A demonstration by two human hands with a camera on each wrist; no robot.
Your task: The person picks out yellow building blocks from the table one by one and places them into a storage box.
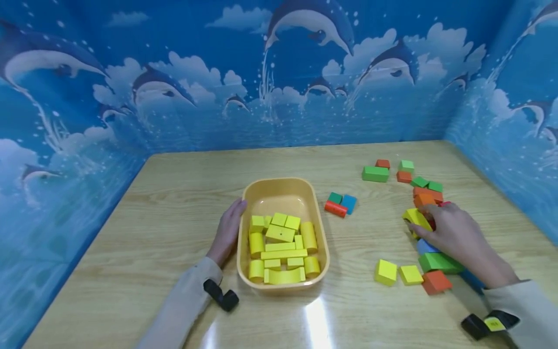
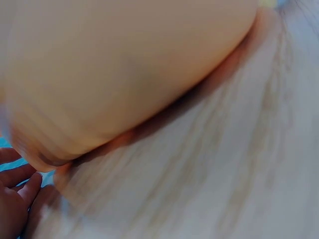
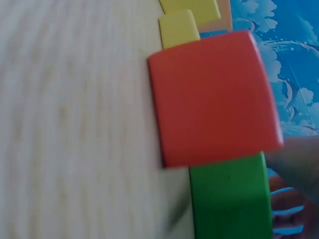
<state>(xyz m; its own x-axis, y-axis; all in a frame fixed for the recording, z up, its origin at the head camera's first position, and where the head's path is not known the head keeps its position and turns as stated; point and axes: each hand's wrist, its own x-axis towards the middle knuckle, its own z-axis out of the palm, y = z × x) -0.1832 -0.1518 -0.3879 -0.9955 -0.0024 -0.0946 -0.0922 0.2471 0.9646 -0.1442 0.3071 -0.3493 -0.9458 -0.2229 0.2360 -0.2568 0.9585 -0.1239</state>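
On the left, my left hand lies with extended fingers against the outer side of a tan plastic tub. The left wrist view shows the tub's wall up close, with the fingers at its far end. Inside the tub are several yellow blocks, including cylinders, bars and an arch. Over at the right, my right hand pinches a yellow block with a curved notch between thumb and fingers, amid a row of coloured blocks. Its fingers partly hide that block and its neighbours.
Near the right hand lie a yellow cube, a flatter yellow block, a red block and a green block. A red cylinder sits beside the tub with a blue block. A dolphin-print curtain borders the table.
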